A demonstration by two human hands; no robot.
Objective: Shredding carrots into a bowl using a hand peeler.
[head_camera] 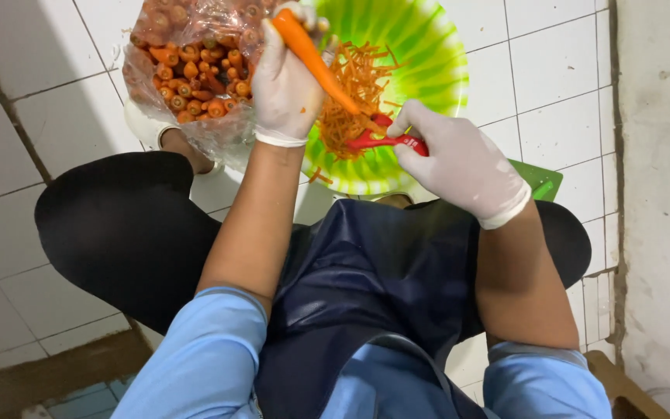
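- Two gloved hands work over a green bowl (436, 70): left hand (284, 85) fingers grip a carrot (316, 60), angled downward.
- Right hand (459, 159) fingers pinch a red peeler (385, 140) against the carrot's tip, so shreds (350, 101) fall beneath.
- Bagged carrots (191, 70) wait left of the fingers.

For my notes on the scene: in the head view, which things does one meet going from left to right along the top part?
Clear bag of carrots → left hand holding a carrot → carrot shreds in the green bowl → red peeler → right hand.
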